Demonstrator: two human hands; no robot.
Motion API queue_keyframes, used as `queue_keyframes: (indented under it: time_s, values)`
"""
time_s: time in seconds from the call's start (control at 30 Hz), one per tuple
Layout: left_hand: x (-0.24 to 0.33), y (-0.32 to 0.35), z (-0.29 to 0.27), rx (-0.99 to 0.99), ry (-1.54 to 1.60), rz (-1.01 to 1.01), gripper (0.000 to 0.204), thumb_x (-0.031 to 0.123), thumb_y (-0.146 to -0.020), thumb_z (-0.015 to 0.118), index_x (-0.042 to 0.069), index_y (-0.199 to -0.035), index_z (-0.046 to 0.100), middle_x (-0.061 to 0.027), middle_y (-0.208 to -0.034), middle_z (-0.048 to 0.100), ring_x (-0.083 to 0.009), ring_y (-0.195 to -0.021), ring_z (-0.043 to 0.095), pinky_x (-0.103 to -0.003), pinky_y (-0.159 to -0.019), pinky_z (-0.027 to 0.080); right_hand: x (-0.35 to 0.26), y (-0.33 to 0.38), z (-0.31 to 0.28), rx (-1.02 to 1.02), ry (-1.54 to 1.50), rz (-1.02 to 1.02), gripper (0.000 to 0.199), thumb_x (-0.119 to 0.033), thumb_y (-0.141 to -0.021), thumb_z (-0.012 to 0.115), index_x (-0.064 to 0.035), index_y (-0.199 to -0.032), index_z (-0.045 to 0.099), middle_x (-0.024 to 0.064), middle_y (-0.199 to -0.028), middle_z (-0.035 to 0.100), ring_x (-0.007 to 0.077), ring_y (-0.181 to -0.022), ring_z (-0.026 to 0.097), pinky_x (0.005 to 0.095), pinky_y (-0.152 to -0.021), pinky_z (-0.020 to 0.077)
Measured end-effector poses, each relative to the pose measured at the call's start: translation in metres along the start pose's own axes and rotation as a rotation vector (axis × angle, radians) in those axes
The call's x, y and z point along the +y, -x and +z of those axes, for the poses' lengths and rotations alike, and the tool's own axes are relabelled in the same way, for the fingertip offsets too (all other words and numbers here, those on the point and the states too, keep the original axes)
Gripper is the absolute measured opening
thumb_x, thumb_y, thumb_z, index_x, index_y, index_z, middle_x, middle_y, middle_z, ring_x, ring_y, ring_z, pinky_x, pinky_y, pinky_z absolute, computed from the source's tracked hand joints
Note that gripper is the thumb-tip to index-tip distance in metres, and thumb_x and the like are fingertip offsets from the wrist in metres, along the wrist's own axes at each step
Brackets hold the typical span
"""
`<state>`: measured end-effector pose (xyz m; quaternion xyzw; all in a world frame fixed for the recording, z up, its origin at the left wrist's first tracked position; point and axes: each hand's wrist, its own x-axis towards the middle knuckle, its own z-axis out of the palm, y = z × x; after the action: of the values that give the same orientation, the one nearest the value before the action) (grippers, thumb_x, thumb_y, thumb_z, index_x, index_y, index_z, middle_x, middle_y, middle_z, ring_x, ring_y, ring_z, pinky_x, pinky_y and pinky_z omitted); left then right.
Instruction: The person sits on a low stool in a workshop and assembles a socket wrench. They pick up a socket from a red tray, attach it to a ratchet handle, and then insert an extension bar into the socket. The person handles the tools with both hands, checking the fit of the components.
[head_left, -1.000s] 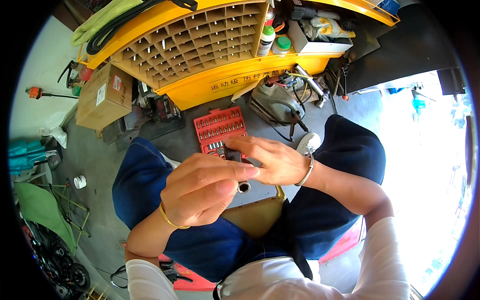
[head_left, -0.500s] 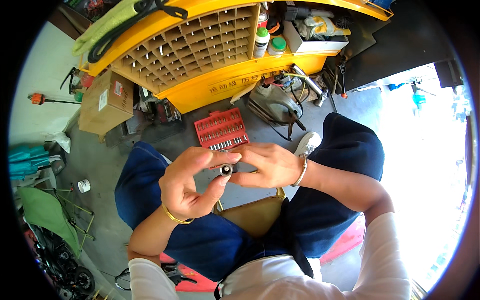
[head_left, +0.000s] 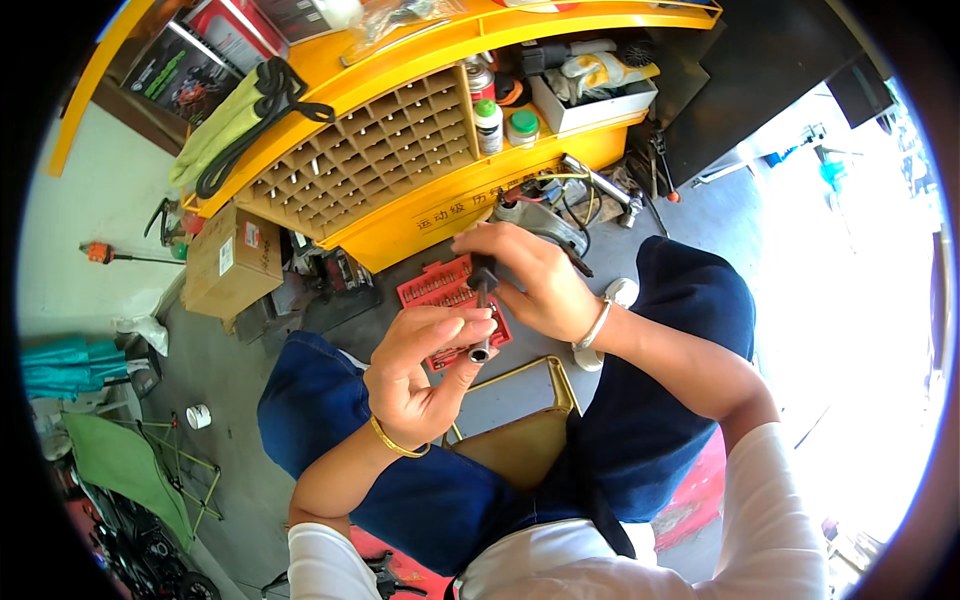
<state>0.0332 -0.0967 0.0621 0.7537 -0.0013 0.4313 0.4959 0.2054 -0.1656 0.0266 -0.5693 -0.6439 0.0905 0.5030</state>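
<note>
My left hand (head_left: 420, 375) pinches a small silver socket (head_left: 480, 354) between thumb and fingers, its round hollow end toward me. From the socket a metal shaft runs back to the dark handle of a screwdriver-like socket driver (head_left: 482, 268). My right hand (head_left: 540, 280) is closed round that handle. Whether the socket is fully seated on the shaft, I cannot tell. Behind and below both hands lies an opened red socket case (head_left: 428, 292) with rows of bits and sockets, partly covered by my hands.
A yellow workbench (head_left: 385, 245) with a cardboard pigeonhole rack (head_left: 370, 145) stands ahead. On its shelf are a green-capped bottle (head_left: 488, 128) and a white box (head_left: 590, 108) of gloves. A cardboard box (head_left: 235, 265) sits to the left. A stool with gold legs (head_left: 555, 380) stands between my knees.
My right hand has moved up and away from my left, bringing the driver's handle and shaft into view. The view has shifted, and the red case is now partly behind my hands.
</note>
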Motion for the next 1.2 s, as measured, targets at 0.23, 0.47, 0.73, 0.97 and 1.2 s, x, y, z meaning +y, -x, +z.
queue_keyframes:
  time_s: [0.23,0.47,0.73,0.97,1.2]
  values:
    - [-0.031,0.011,0.000,-0.066,-0.234,0.115,0.046,-0.004,-0.071,0.071,0.007,-0.114,0.058,-0.0055,-0.096,0.068,-0.0227,-0.082,0.066,-0.034,-0.073,0.048,0.010,0.017,0.012,-0.205,0.010,0.075,0.041,0.009,-0.070,0.058,-0.0006,-0.109,0.055,0.0145,-0.114,0.057,0.0335,-0.105,0.058,0.0371,-0.089,0.0491]
    - [-0.041,0.008,-0.014,-0.170,-0.326,0.050,0.032,0.016,-0.081,0.072,0.003,-0.107,0.059,-0.0115,-0.095,0.066,-0.0264,-0.083,0.063,-0.037,-0.075,0.049,0.016,0.028,0.026,-0.332,-0.049,0.119,0.034,0.003,-0.072,0.061,0.0004,-0.105,0.052,0.0138,-0.101,0.056,0.0320,-0.094,0.059,0.0371,-0.079,0.0508]
    - [-0.047,0.011,-0.014,-0.139,-0.286,0.003,0.023,0.014,-0.077,0.071,0.004,-0.097,0.065,-0.0065,-0.089,0.066,-0.0245,-0.077,0.063,-0.034,-0.069,0.047,0.019,0.033,0.045,-0.359,-0.111,0.136,0.028,0.002,-0.072,0.062,0.0005,-0.098,0.051,0.0134,-0.093,0.053,0.0334,-0.087,0.058,0.0395,-0.071,0.0502]
    - [-0.041,0.010,-0.016,-0.124,-0.245,-0.032,0.013,0.009,-0.085,0.065,-0.003,-0.091,0.063,-0.0118,-0.086,0.064,-0.0261,-0.078,0.060,-0.035,-0.072,0.050,0.017,0.032,0.055,-0.289,-0.147,0.133,0.028,0.003,-0.072,0.062,-0.0006,-0.097,0.051,0.0133,-0.088,0.055,0.0347,-0.082,0.058,0.0415,-0.067,0.0498]
    - [-0.037,0.014,-0.012,-0.019,-0.224,-0.216,0.013,0.005,-0.081,0.067,0.001,-0.093,0.064,-0.0098,-0.086,0.063,-0.0247,-0.077,0.060,-0.032,-0.067,0.048,0.021,0.025,0.053,-0.302,-0.091,0.120,0.028,-0.003,-0.076,0.066,-0.0001,-0.100,0.052,0.0142,-0.091,0.057,0.0363,-0.081,0.060,0.0425,-0.067,0.0508]
